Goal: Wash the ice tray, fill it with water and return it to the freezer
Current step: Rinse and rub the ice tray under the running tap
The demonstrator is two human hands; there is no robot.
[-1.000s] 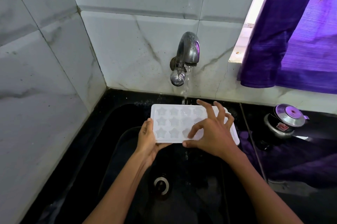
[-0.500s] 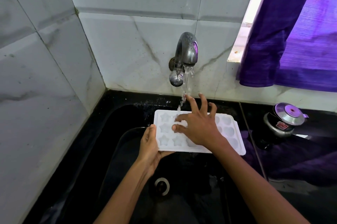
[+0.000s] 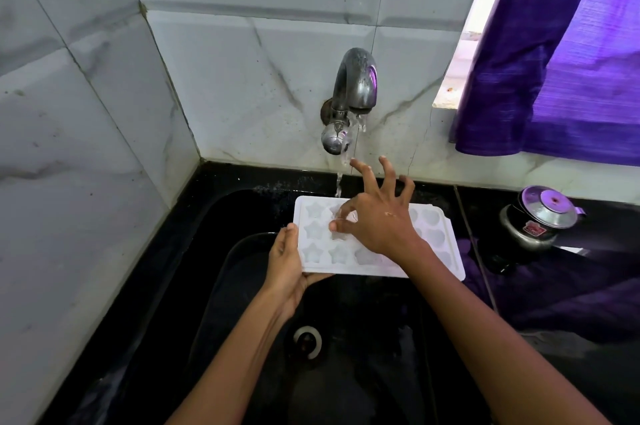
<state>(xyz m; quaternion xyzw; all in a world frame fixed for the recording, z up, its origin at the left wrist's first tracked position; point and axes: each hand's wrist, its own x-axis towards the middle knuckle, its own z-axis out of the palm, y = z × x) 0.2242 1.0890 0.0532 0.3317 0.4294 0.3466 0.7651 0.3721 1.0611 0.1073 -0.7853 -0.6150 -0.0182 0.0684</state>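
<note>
A white ice tray with star and heart shaped cells is held level over the black sink, under the metal tap. A thin stream of water falls from the tap onto the tray's far left part. My left hand grips the tray's left end from below and the side. My right hand lies on top of the tray with fingers spread, thumb and forefinger touching cells near the stream. It covers the tray's middle cells.
Marble tiled walls close in the sink at the left and back. The drain lies below the tray. On the black counter at the right stands a small steel pressure cooker on purple cloth. A purple curtain hangs at the upper right.
My right hand slid from the tray's right part leftward to the cells under the stream and spread its fingers. The tray shifted slightly to the right. My left hand kept its grip.
</note>
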